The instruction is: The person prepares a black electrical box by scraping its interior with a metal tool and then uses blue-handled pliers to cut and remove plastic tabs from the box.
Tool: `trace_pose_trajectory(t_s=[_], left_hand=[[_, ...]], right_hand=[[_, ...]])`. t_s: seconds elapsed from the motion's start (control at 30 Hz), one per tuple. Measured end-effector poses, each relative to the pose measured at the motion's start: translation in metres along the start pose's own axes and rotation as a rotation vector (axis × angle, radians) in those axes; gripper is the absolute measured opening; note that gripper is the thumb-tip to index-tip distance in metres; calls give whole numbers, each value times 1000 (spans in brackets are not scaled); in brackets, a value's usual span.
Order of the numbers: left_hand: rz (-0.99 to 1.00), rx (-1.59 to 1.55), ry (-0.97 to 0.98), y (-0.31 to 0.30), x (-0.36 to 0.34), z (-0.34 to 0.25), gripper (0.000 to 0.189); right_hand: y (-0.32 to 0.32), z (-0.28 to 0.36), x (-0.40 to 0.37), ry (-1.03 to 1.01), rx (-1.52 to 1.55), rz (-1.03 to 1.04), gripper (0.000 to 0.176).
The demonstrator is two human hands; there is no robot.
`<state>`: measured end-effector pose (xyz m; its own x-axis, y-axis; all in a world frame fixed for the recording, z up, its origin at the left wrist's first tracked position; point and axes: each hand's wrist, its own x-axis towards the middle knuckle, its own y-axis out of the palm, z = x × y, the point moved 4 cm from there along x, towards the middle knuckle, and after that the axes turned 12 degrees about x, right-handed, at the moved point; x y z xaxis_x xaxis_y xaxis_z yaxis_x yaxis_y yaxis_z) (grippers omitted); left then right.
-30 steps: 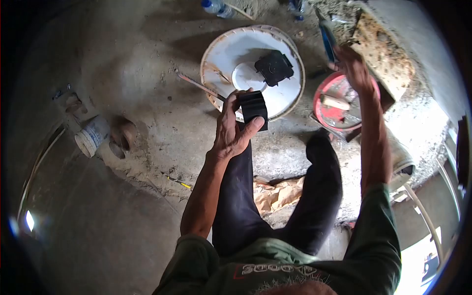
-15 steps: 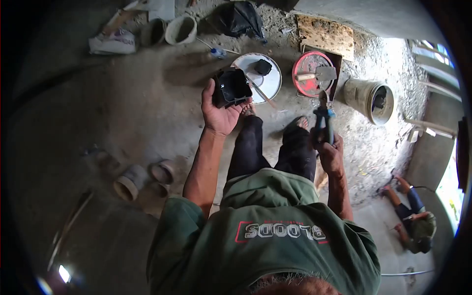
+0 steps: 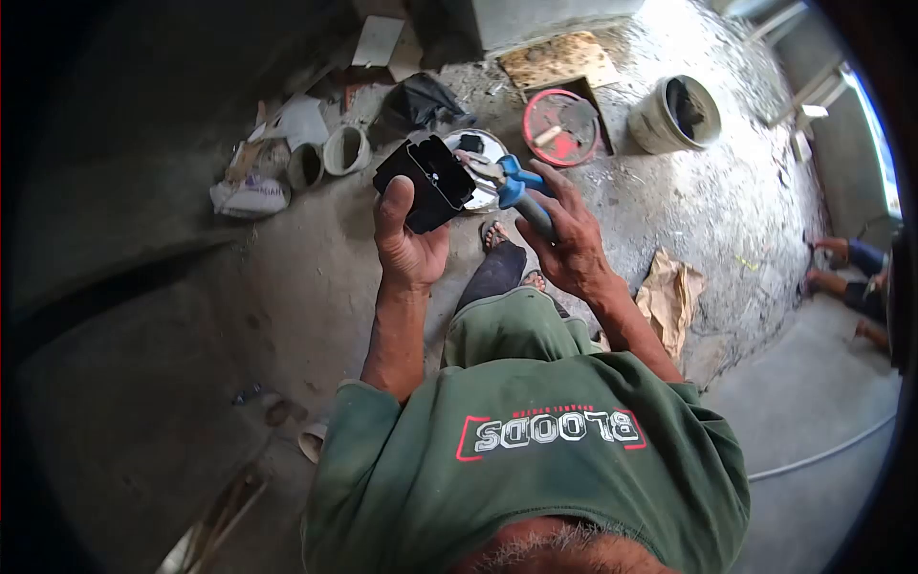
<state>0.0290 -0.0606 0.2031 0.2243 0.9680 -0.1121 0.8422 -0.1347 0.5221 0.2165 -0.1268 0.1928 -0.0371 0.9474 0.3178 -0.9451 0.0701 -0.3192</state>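
A black open box (image 3: 426, 184) is held up by my left hand (image 3: 409, 232), its thumb against the near side. Blue-handled pliers (image 3: 512, 184) are in my right hand (image 3: 572, 234), their jaws at the right rim of the box. The fingers of that hand lie around the handles. Behind the box and pliers, partly hidden, is a round white lid (image 3: 490, 148) with a smaller black box (image 3: 470, 143) on it.
A red round lid (image 3: 561, 129) bears a trowel. Right of it a bucket (image 3: 675, 115) stands tilted. Crumpled brown paper (image 3: 670, 298) lies at right. Two pots and a sack (image 3: 251, 196) are at left. Another person's legs (image 3: 846, 268) show at far right.
My right hand has brought the pliers up and left to the black box. The view has turned, and the brown paper has come into sight at right.
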Motion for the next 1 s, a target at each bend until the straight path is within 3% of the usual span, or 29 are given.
trace_pose_trajectory(t_s=[0.1,0.3,0.4,0.7,1.0], left_hand=[[57,22,33,23,-21,4,67],[270,52,106,41,-52,2,67],[287,153,181,55,-59,-15,83],[400,275,379,14,-49,-70,86],[431,228,358,-2,-48,-82,86]], right_hand=[[-14,20,-27,-100,-158,-92,44],[-32,51,-75,-101,-261,-214,38],[-36,77,-81,-143,-391,-241,35],[17,123,-61,-146,-550,-268,30],[43,147,-65,-117,-664,-343,37]])
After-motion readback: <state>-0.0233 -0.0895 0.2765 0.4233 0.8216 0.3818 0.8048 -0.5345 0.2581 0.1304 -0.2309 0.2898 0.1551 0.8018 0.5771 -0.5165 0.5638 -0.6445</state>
